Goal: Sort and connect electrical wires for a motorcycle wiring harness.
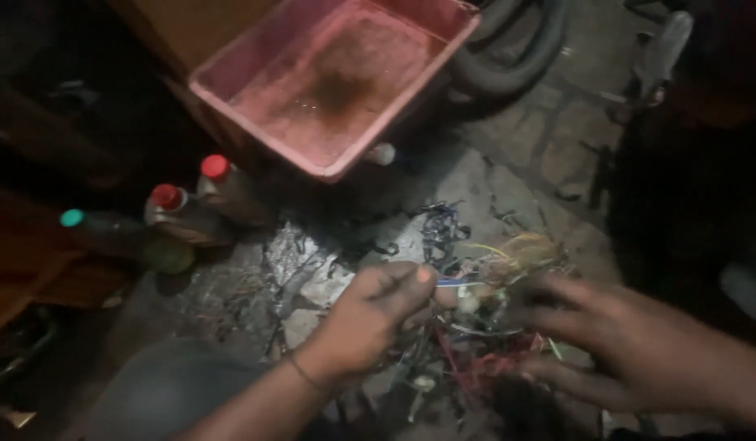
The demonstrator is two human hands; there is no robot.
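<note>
While the left hand [370, 314] pinches the end of a thin blue-and-white wire [453, 282] between thumb and fingertips, the right hand [619, 339] lies spread with its fingers splayed over the far side of a tangled bundle of coloured wires [484, 327], which sits on the dirty floor [509, 180] just between the two hands. Motion blur smears the right hand, so whether its fingers actually grasp any strand cannot be told. Judging from the knotting, a sharp tug on the pinched wire could tighten the snarl or snap a thin strand, since red, yellow and blue leads cross one another closely. Dim light adds risk of picking the wrong lead. Well apart, a pink plastic tub [231, 77] stands above, with red-capped bottles [190, 204] to its left; a jerked elbow could knock these.
</note>
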